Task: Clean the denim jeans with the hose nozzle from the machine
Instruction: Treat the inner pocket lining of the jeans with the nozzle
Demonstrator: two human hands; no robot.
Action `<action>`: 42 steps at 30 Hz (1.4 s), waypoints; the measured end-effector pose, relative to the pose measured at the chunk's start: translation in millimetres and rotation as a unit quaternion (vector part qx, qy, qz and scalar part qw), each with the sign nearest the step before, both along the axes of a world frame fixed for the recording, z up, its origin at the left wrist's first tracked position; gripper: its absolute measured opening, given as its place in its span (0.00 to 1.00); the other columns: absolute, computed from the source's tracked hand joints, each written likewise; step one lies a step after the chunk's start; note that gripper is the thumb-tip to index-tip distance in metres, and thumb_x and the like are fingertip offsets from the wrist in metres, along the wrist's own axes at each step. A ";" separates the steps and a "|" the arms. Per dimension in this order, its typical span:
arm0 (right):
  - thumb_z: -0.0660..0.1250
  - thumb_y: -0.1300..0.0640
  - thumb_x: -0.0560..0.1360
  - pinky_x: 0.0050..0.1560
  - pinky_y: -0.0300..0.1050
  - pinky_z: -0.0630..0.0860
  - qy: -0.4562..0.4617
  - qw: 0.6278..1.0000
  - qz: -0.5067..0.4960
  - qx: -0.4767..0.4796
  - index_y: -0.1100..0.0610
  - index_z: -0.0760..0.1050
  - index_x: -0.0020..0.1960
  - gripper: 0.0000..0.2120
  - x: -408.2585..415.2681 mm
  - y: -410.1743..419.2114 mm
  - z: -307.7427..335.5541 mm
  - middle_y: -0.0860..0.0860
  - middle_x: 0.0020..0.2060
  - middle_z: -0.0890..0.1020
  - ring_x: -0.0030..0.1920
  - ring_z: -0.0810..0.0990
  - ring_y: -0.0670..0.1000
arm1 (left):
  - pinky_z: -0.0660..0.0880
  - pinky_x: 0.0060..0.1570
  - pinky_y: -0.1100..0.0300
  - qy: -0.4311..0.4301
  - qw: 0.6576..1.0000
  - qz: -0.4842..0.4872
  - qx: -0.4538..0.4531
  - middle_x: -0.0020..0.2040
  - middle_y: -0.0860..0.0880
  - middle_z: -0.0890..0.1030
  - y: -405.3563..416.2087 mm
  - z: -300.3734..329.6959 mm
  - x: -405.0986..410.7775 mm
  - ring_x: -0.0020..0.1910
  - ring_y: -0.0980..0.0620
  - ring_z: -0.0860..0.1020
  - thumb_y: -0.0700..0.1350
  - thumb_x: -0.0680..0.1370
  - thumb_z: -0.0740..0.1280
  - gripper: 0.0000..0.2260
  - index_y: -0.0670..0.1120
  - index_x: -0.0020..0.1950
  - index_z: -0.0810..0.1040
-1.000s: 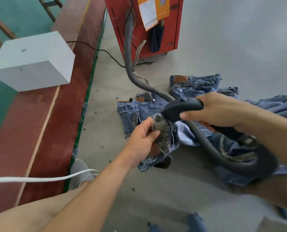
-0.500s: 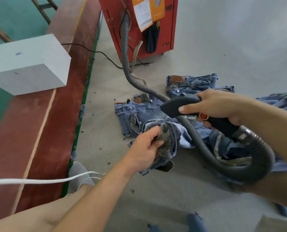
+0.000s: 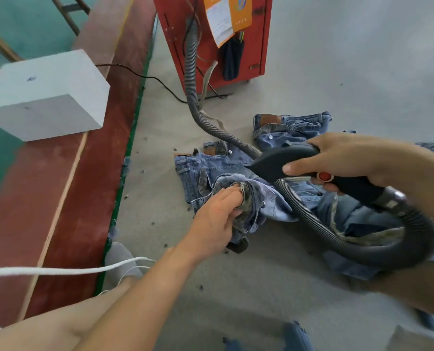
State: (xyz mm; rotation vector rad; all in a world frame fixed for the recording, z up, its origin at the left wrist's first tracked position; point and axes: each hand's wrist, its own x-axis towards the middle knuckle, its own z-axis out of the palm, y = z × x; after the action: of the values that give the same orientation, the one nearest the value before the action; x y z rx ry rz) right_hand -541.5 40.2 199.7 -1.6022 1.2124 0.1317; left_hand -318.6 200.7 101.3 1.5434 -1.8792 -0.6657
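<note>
Blue denim jeans (image 3: 212, 173) lie crumpled on the grey floor, waistband up and a fold turned out to show a mottled lining. A second pair (image 3: 290, 127) lies just behind. The black nozzle (image 3: 284, 162) hangs tilted just above the denim, its ribbed grey hose (image 3: 193, 79) looping back to the red machine (image 3: 213, 39).

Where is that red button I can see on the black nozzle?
The red button sits on the black nozzle's handle, right of centre in the head view, just under the right hand gripping it, above the jeans.
</note>
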 end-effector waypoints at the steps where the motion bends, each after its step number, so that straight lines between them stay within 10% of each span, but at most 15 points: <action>1: 0.79 0.42 0.71 0.31 0.47 0.78 0.009 0.999 0.031 0.014 0.51 0.82 0.45 0.14 -3.2 0.1 4.5 0.55 0.30 0.78 0.28 0.77 0.54 | 0.72 0.47 0.52 0.003 1.000 0.005 -0.006 0.46 0.55 0.71 -1.2 0.9 0.8 0.46 0.50 0.70 0.27 0.78 0.62 0.15 0.46 0.44 0.66; 13: 0.77 0.42 0.73 0.29 0.41 0.77 0.034 0.991 0.103 -0.080 0.49 0.79 0.44 0.12 0.6 4.4 6.4 0.52 0.27 0.82 0.25 0.78 0.50 | 0.69 0.43 0.53 -0.038 0.998 -0.011 -0.045 0.44 0.55 0.70 -3.5 -1.8 -3.1 0.42 0.51 0.68 0.25 0.75 0.61 0.17 0.47 0.43 0.64; 20: 0.75 0.42 0.74 0.35 0.36 0.70 0.051 0.943 0.239 -0.227 0.40 0.75 0.45 0.09 7.9 16.1 -2.2 0.32 0.36 0.81 0.34 0.79 0.37 | 0.66 0.47 0.65 -0.005 0.999 -0.039 0.005 0.45 0.62 0.70 1.6 -0.7 3.5 0.46 0.59 0.70 0.26 0.75 0.60 0.19 0.53 0.47 0.66; 27: 0.76 0.43 0.74 0.35 0.38 0.76 0.038 0.953 0.264 -0.142 0.32 0.75 0.47 0.10 -7.9 5.2 10.3 0.42 0.36 0.84 0.30 0.82 0.44 | 0.75 0.55 0.46 -0.027 0.997 -0.075 0.010 0.54 0.47 0.79 0.7 1.1 7.7 0.55 0.44 0.76 0.27 0.75 0.60 0.12 0.38 0.54 0.76; 34: 0.74 0.42 0.75 0.31 0.38 0.72 0.018 0.959 0.147 -0.243 0.46 0.76 0.46 0.10 11.0 17.1 -6.1 0.42 0.31 0.82 0.29 0.79 0.39 | 0.71 0.66 0.60 0.077 0.991 0.048 0.103 0.59 0.58 0.77 4.7 -6.1 10.8 0.64 0.57 0.74 0.32 0.83 0.60 0.18 0.58 0.52 0.73; 38: 0.74 0.44 0.76 0.24 0.33 0.72 -0.021 0.966 0.068 -0.248 0.45 0.76 0.47 0.09 3.1 8.1 -1.3 0.40 0.29 0.82 0.23 0.80 0.44 | 0.83 0.47 0.39 0.397 0.815 0.294 0.304 0.51 0.48 0.83 -2.8 -7.3 13.7 0.47 0.48 0.84 0.43 0.88 0.56 0.15 0.57 0.50 0.78; 42: 0.74 0.41 0.74 0.27 0.36 0.75 0.001 0.964 0.123 -0.237 0.43 0.75 0.46 0.10 -3.5 7.3 -1.7 0.38 0.32 0.83 0.26 0.81 0.45 | 0.79 0.51 0.32 0.517 0.693 0.365 0.346 0.61 0.41 0.81 -7.6 -12.4 21.1 0.59 0.40 0.81 0.44 0.89 0.53 0.11 0.49 0.61 0.76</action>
State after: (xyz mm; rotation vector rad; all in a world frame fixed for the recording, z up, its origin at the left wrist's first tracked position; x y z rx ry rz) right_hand -545.0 47.5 197.9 -2.1711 1.0921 -0.0026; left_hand -297.6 193.1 88.8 1.5662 -0.0837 -1.4940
